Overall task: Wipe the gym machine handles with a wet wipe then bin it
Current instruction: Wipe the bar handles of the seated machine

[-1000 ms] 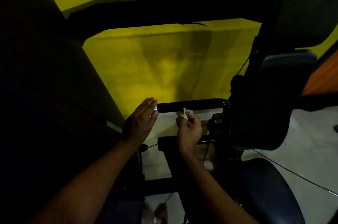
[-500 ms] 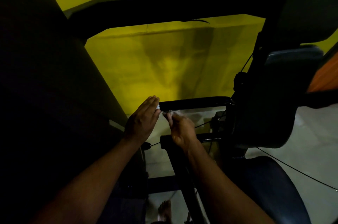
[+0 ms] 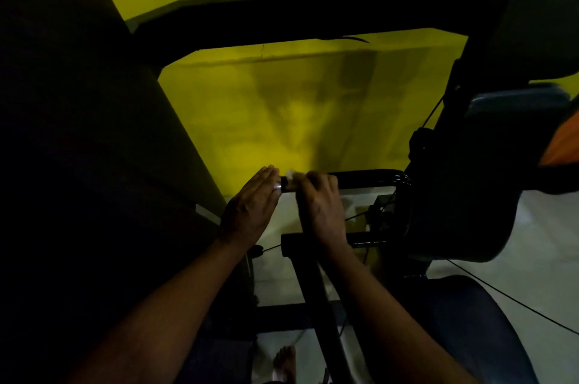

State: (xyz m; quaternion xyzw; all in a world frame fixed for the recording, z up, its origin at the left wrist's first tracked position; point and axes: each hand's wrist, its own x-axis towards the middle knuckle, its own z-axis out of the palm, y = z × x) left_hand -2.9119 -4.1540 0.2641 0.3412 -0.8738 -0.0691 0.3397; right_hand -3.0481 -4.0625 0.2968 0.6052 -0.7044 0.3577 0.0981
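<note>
wiping step, well in hand. working the free end of the upper handle point(image 3: 366, 178) with the right hand point(image 3: 322, 205), with fingers curled over the bar and clamped on the wet wipe point(image 3: 289, 175), showing only as a pale scrap past the knuckles. bracing that same bar end with the left hand point(image 3: 250, 211), laid flat against the tip with straight fingers together, holding nothing.

no sign of wiping on the lower handle point(image 3: 291, 246), crossed by the right wrist in this view; impossible to tell whether touching.

next, most likely: sliding the wipe back along the bar toward its bend by the gym machine point(image 3: 454, 195), keeping it wrapped round to catch the underside, then dropping to the lower handle.

no bin anywhere in view, so probably a turn away from the yellow wall point(image 3: 282, 117) to find one. too dim to judge the wipe's condition.
</note>
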